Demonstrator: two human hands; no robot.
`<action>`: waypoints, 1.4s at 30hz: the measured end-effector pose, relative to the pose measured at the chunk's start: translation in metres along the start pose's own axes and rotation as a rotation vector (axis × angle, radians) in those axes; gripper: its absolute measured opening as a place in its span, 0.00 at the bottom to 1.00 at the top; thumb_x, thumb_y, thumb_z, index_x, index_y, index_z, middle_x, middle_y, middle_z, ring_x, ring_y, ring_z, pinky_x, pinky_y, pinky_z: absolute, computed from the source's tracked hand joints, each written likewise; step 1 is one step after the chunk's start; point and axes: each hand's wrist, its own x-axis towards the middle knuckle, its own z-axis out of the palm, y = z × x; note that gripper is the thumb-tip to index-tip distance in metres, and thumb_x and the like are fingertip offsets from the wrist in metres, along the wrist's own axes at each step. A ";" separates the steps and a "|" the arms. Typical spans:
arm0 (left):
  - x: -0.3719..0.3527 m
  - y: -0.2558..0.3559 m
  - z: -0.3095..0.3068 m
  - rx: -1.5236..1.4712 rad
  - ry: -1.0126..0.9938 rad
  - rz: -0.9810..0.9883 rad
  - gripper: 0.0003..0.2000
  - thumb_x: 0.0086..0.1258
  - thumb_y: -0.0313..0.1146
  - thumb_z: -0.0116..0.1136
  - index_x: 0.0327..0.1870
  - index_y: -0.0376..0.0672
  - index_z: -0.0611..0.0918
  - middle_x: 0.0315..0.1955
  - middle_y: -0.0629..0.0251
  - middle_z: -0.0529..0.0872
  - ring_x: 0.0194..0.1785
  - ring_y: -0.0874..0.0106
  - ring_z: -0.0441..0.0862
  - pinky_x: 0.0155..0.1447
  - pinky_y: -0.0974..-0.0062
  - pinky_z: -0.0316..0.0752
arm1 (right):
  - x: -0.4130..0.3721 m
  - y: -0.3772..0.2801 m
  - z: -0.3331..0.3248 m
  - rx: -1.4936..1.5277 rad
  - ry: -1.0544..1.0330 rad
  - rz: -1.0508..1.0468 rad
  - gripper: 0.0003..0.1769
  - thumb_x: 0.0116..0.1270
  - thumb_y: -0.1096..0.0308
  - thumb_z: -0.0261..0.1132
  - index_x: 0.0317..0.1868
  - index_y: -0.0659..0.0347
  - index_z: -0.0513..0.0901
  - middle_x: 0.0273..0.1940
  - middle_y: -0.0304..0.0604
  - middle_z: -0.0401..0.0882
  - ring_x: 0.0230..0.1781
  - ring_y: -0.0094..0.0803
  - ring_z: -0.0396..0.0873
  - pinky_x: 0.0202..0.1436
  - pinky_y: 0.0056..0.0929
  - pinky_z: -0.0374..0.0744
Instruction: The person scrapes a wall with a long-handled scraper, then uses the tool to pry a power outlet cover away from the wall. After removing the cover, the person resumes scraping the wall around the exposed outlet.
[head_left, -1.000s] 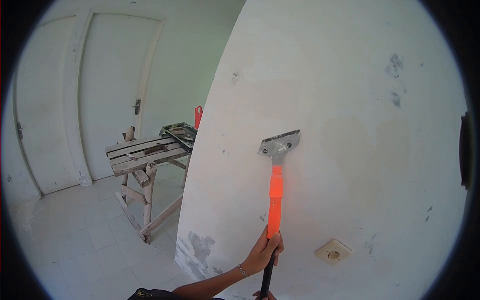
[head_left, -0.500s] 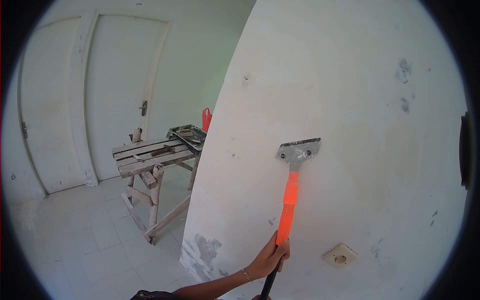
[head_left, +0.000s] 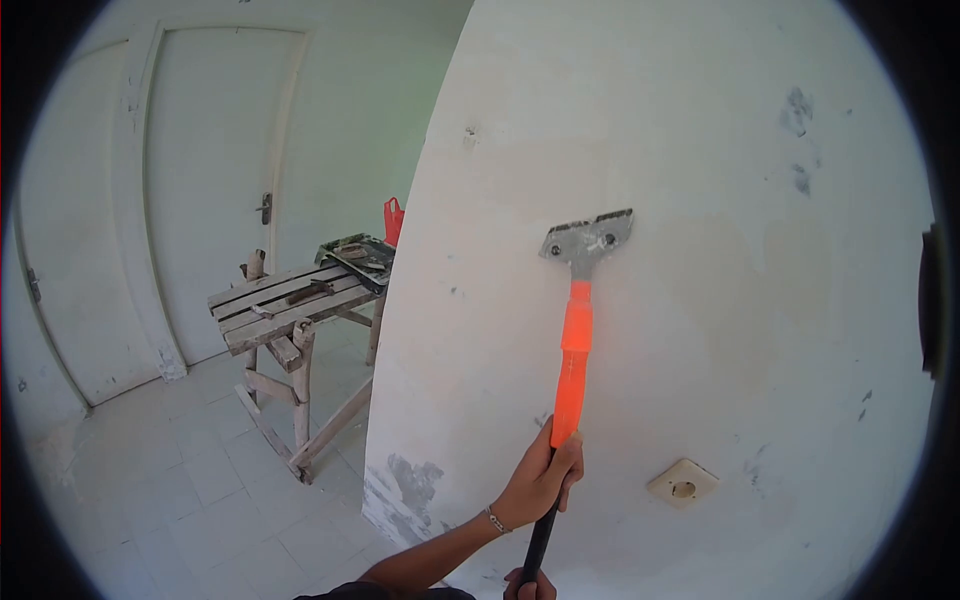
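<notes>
A long-handled scraper [head_left: 570,370] with an orange neck and a grey metal head [head_left: 588,238] leans up along the white wall [head_left: 690,330]. Its blade edge lies against or close over the wall's surface. My left hand [head_left: 545,472], with a bracelet at the wrist, is wrapped round the handle just where the orange part meets the black shaft [head_left: 541,540]. Lower down, at the bottom edge of the view, my right hand [head_left: 530,586] is closed on the same shaft, mostly cut off by the frame.
A wall socket [head_left: 683,484] sits low, right of the handle. To the left, a wooden trestle bench [head_left: 290,300] on the tiled floor [head_left: 220,500] carries a dark tray [head_left: 362,258] and some tools. Behind it are a red bag [head_left: 393,222] and two white doors [head_left: 215,180].
The scraper has slid up the wall, and both hands have risen with it. More of my right hand now shows. The view has shifted slightly.
</notes>
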 end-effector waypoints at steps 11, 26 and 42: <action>0.006 0.004 -0.005 0.020 0.027 -0.008 0.16 0.84 0.48 0.39 0.48 0.42 0.67 0.20 0.73 0.68 0.16 0.86 0.63 0.17 0.85 0.70 | 0.010 -0.012 0.015 -0.004 -0.040 -0.015 0.27 0.77 0.44 0.55 0.50 0.64 0.76 0.19 0.27 0.64 0.12 0.14 0.58 0.13 0.18 0.57; 0.014 -0.004 -0.003 0.014 0.078 0.065 0.17 0.83 0.50 0.40 0.48 0.42 0.68 0.18 0.74 0.67 0.13 0.85 0.63 0.16 0.86 0.67 | 0.022 -0.023 0.007 -0.018 -0.073 -0.034 0.26 0.78 0.46 0.55 0.49 0.66 0.76 0.19 0.28 0.64 0.11 0.14 0.57 0.14 0.18 0.57; 0.018 0.008 0.002 0.039 0.083 0.076 0.18 0.83 0.50 0.42 0.48 0.41 0.69 0.18 0.74 0.68 0.13 0.85 0.63 0.16 0.85 0.67 | 0.027 -0.018 0.000 0.032 -0.104 -0.012 0.25 0.79 0.47 0.55 0.51 0.66 0.75 0.20 0.29 0.65 0.11 0.15 0.59 0.14 0.17 0.58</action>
